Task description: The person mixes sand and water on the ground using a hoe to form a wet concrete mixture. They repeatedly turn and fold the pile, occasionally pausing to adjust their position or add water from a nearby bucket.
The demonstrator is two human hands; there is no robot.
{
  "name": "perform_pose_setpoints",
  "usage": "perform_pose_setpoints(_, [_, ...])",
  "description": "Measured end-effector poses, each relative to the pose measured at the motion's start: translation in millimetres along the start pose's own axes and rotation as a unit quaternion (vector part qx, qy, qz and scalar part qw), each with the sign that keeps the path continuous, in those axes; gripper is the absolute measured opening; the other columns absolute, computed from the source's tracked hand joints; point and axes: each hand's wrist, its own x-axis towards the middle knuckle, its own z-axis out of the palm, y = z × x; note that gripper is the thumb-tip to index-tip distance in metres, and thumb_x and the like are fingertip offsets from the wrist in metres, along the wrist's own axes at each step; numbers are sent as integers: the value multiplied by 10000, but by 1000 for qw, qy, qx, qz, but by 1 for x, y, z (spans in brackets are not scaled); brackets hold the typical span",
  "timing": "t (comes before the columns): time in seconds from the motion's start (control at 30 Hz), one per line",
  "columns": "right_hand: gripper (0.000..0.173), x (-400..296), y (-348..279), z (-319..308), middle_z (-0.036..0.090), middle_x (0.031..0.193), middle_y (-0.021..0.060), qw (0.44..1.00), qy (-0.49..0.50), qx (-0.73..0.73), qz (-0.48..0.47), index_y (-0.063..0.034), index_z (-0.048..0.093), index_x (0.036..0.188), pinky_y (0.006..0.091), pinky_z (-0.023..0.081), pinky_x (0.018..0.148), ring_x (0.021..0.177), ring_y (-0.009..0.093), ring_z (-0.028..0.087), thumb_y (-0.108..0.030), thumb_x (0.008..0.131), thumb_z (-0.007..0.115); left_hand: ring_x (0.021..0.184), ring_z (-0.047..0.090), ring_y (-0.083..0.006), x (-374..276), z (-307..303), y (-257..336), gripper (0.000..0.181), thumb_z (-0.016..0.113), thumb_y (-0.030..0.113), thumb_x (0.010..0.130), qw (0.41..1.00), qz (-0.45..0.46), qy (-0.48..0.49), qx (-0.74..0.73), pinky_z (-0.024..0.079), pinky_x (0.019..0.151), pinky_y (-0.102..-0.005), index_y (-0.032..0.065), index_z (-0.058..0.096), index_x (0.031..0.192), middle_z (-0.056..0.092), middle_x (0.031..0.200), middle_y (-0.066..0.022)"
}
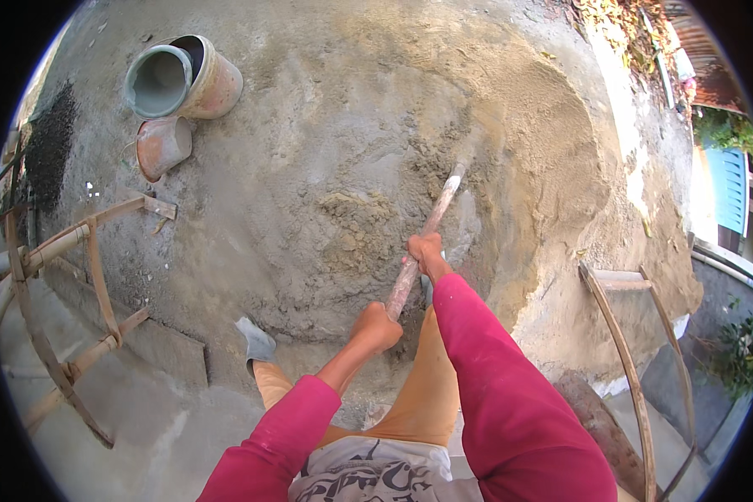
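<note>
Both my hands grip a long wooden handle (437,213) that slants away from me to the upper right. My left hand (376,327) is closed around its near end, by my waist. Further up the shaft, my right hand (425,248) holds it too. The handle's far end is pale and reaches wet grey mortar (442,150); the tool's head cannot be made out there. A crumbly mound of sandy mix (359,231) lies left of the shaft. Around the right side curves a bank of tan sand (555,138).
Nested plastic buckets (219,88) and a smaller tipped bucket (166,145) sit at the upper left. A wood-and-bamboo frame (94,282) stands on the left, beside a plank (132,323). Another wooden frame (627,351) is at the right. Dark gravel (50,147) lies at the far left.
</note>
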Motion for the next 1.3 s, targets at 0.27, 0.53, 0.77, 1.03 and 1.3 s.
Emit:
perform_pose_setpoints(0.27, [219, -78, 74, 97, 551, 738, 121, 981, 53, 140, 125, 23, 478, 998, 441, 555, 459, 533, 261, 593, 19, 841, 631, 936, 681, -456, -108, -33, -207, 307, 735, 154, 736, 995, 42, 70, 62, 530, 798, -518, 12, 673, 1001, 705, 939, -267])
perform_pose_setpoints(0.53, [106, -215, 95, 113, 512, 627, 124, 962, 2, 212, 173, 35, 493, 839, 470, 583, 517, 505, 293, 595, 45, 828, 597, 876, 691, -450, -104, -11, -378, 187, 721, 129, 741, 977, 21, 150, 149, 537, 783, -546, 74, 665, 911, 709, 852, -237])
perform_pose_setpoints(0.77, [100, -102, 1, 28, 513, 614, 126, 949, -34, 306, 68, 24, 502, 758, 448, 521, 470, 477, 270, 543, 10, 820, 580, 841, 693, -447, -10, 10, -236, 278, 716, 120, 738, 979, 121, 113, 121, 539, 752, -541, 63, 683, 1008, 715, 855, -234])
perform_pose_setpoints(1.03, [301, 150, -189, -92, 597, 811, 105, 950, -1, 236, -203, -28, 489, 1136, 388, 606, 552, 625, 225, 634, -68, 921, 696, 861, 723, -445, 130, 33, 131, 254, 662, 23, 774, 956, 178, 200, 123, 567, 768, -518, -46, 638, 1017, 714, 886, -288])
perform_pose_setpoints(1.3, [829, 206, -161, -80, 580, 817, 120, 993, 33, 97, -66, -156, 91, 1598, 390, 520, 423, 529, 221, 580, -73, 965, 621, 930, 726, -416, 200, 52, 225, 254, 648, 34, 813, 944, 230, 202, 123, 562, 824, -490, -66, 644, 1046, 725, 952, -262])
